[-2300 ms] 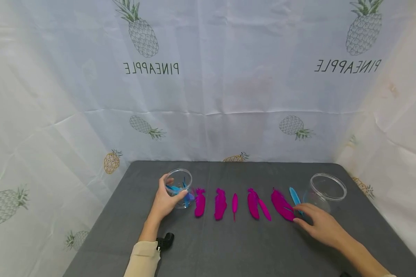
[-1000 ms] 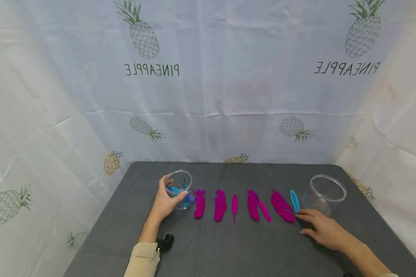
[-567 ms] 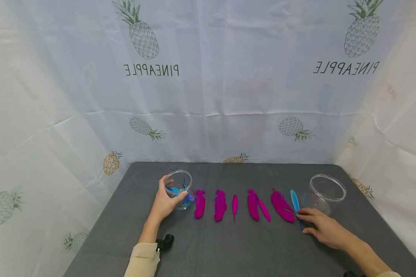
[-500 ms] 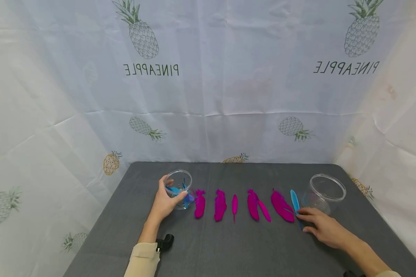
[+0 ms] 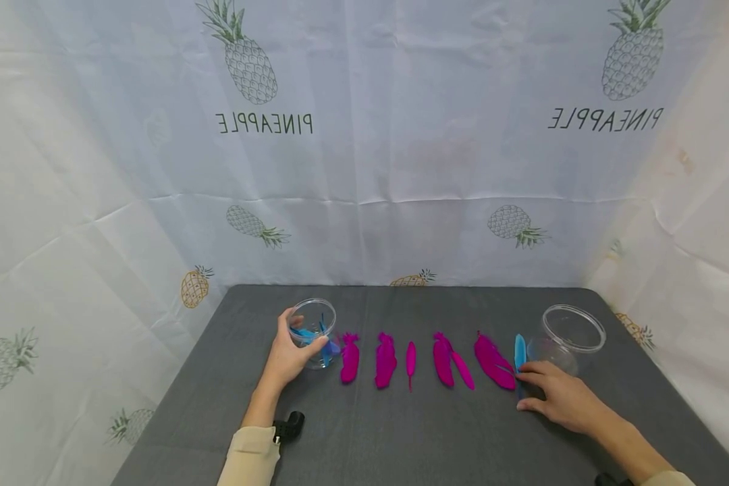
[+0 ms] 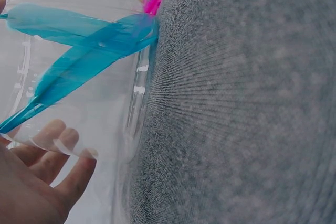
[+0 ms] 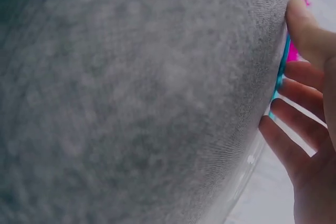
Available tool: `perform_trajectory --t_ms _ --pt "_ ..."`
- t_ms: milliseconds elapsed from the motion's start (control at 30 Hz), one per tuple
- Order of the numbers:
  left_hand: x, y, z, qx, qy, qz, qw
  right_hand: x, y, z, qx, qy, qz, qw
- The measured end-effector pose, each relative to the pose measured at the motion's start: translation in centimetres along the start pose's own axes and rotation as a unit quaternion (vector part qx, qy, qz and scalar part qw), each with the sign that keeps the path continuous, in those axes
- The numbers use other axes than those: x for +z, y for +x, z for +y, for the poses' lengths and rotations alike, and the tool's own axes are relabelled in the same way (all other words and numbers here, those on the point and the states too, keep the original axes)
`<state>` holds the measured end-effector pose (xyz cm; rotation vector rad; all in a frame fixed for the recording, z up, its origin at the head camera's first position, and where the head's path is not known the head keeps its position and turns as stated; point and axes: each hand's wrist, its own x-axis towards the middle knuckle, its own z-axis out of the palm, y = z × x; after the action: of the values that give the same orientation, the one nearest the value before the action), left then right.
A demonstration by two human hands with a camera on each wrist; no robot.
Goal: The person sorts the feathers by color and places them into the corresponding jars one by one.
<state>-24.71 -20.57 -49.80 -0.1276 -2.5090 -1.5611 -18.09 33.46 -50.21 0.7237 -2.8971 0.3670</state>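
Observation:
My left hand [image 5: 287,354] grips a clear plastic jar [image 5: 312,315] at the table's left, fingers and thumb round its wall. Blue feathers [image 6: 79,66] lie crossed inside it, seen through the wall in the left wrist view. My right hand [image 5: 563,397] rests at a single blue feather [image 5: 520,349] lying on the table. Its fingers [image 7: 299,93] are spread along the feather, with the thumb apart from them near the lower end. Just left of this feather lies a broad magenta feather [image 5: 492,361]; the blue feather's lower part is partly hidden by the hand.
Several more magenta feathers, among them a wide one [image 5: 385,361] and a thin one [image 5: 410,361], lie in a row between the hands. A second clear jar [image 5: 574,329] stands behind my right hand. Pineapple-print cloth [image 5: 401,169] hangs behind the dark grey table [image 5: 413,439].
My right hand has moved from the broad magenta feather to the blue one. The blue feather has turned from a slant to nearly straight up and down. Left hand and jar keep their place.

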Motion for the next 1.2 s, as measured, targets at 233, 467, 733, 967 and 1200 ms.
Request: perform_trajectory --t_ms 233,467,733,967,1200 --pt "0.0 0.0 0.1 -0.003 -0.002 0.001 1.0 0.1 0.3 0.1 -0.007 -0.004 -0.002 1.0" --pt "0.0 0.1 0.1 -0.002 0.005 0.0 1.0 0.1 0.4 0.3 -0.011 0.009 -0.007 1.0" --pt "0.0 0.0 0.1 -0.004 0.008 0.003 1.0 0.4 0.6 0.4 -0.041 -0.016 0.012 0.999" --pt "0.0 0.0 0.1 -0.009 0.01 0.005 0.9999 0.5 1.1 -0.2 -0.045 -0.053 0.032 0.997" --pt "0.0 0.0 0.0 -0.007 0.006 0.004 0.9999 0.6 1.5 -0.9 -0.066 -0.056 0.07 0.994"
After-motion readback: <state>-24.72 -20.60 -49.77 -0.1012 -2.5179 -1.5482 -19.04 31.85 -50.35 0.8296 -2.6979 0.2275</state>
